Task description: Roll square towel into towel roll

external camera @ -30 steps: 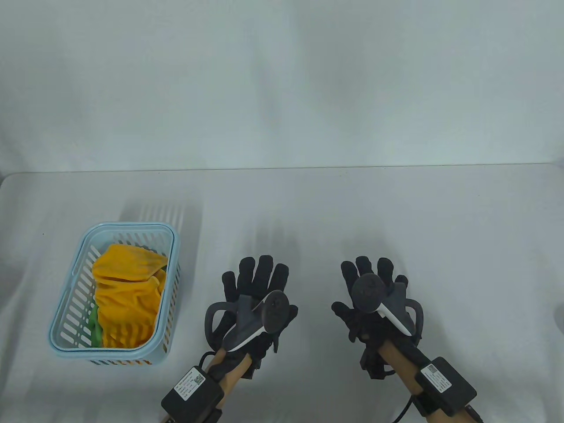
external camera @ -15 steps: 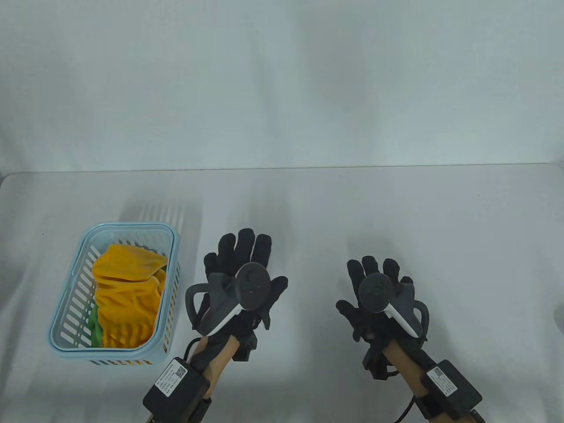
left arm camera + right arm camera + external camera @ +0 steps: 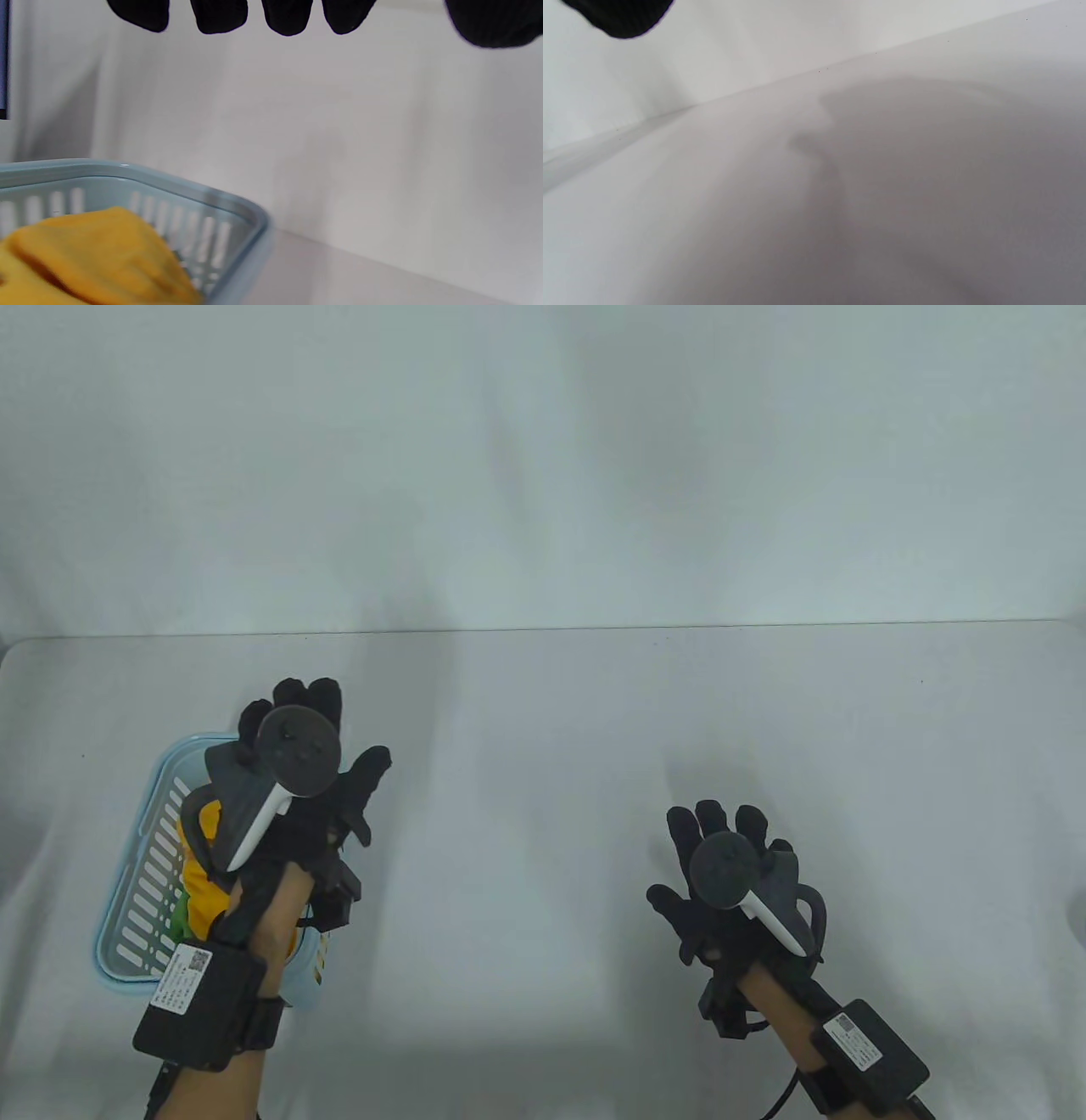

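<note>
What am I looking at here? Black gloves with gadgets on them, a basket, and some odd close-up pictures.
These are a person's two hands in sensor gloves, each with a tracker strapped on its back. One camera looks down at the white table; two more sit on the wrists, hence the close-ups. The left hand hovers open over a light blue basket holding a yellow towel with something green beside it. The right hand is open above the bare table. Neither hand holds anything.

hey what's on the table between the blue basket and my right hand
Nothing: in the table view the white table lies bare from the basket to your right hand.
</note>
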{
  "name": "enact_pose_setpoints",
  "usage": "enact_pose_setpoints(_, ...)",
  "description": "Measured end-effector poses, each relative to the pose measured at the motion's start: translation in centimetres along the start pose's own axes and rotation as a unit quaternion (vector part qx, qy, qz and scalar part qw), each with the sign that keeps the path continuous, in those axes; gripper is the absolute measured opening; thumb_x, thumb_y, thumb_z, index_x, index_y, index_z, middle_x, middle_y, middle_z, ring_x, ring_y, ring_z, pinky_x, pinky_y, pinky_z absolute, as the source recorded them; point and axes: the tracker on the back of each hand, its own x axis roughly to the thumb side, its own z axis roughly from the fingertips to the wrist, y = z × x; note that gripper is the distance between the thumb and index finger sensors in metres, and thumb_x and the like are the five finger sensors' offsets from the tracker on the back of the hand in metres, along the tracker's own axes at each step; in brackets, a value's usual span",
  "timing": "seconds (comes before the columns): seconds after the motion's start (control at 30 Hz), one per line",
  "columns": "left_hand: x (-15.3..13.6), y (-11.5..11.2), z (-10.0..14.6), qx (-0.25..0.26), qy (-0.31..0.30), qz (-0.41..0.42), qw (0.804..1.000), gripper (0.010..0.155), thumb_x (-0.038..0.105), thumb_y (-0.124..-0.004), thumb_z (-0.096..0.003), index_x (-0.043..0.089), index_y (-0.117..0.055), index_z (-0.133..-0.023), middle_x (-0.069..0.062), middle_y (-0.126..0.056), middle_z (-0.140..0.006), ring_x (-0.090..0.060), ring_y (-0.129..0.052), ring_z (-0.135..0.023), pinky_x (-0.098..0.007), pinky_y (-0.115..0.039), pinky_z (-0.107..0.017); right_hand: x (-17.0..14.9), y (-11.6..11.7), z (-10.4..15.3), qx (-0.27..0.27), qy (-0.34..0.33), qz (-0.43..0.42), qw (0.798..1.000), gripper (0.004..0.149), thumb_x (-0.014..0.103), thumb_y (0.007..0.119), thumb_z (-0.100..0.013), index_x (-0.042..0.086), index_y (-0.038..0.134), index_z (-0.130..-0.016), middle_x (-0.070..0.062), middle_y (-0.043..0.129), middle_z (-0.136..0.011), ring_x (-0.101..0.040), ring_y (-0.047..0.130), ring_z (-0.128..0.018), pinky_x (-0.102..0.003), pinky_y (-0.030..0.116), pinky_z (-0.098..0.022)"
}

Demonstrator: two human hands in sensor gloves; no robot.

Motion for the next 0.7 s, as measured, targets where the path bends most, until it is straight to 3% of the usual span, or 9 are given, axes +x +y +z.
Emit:
enact_pose_setpoints(0.17, -3.8, -1.7, -2.6, -0.050, 0.067, -0.060, 0.995, 0.088, 0.065, -0.070, -0.0355, 0.035, -0.035, -0.111, -0.001, -0.036, -0.121, -0.042, -0.047, -0.112, -0.066, -0.051, -0.076, -0.1, -0.1, 0.0, 0.001, 0.001, -0.007, 1.000, 0.084, 0.066, 0.066, -0.033, 0.051, 0.012, -0.095, 0.017, 0.008, -0.113, -0.031, 0.001, -0.107, -0.065, 0.013, -0.074)
enact_pose_setpoints(0.37, -8.0, -5.1, -5.0, -0.140, 0.143, -0.098, 0.975, 0.092, 0.066, -0.072, -0.0335, 0.034, -0.033, -0.110, -0.002, -0.039, -0.120, -0.043, -0.066, -0.105, -0.062, -0.061, -0.072, -0.2, -0.2, 0.0, 0.001, 0.002, -0.013, 1.000, 0.083, 0.066, 0.066, -0.033, 0.051, 0.012, -0.095, 0.017, 0.009, -0.113, -0.031, 0.003, -0.108, -0.065, 0.014, -0.074)
enact_pose_setpoints(0.53, -9.6, -7.8, -6.0, -0.203, 0.174, -0.135, 0.954, 0.094, 0.067, -0.072, -0.0316, 0.032, -0.035, -0.110, -0.005, -0.045, -0.119, -0.040, -0.082, -0.095, -0.059, -0.069, -0.068, -0.3, -0.3, 0.0, 0.005, 0.005, -0.013, 1.000, 0.083, 0.066, 0.066, -0.033, 0.051, 0.012, -0.095, 0.017, 0.009, -0.113, -0.031, 0.004, -0.108, -0.065, 0.015, -0.074)
enact_pose_setpoints(0.7, -9.7, -9.8, -6.6, -0.251, 0.174, -0.143, 0.941, 0.098, 0.069, -0.072, -0.0292, 0.031, -0.034, -0.110, -0.006, -0.046, -0.118, -0.041, -0.084, -0.093, -0.059, -0.070, -0.067, -0.5, -0.3, -0.1, 0.008, 0.009, -0.015, 1.000, 0.083, 0.066, 0.066, -0.033, 0.051, 0.012, -0.095, 0.017, 0.009, -0.113, -0.031, 0.004, -0.108, -0.065, 0.015, -0.074)
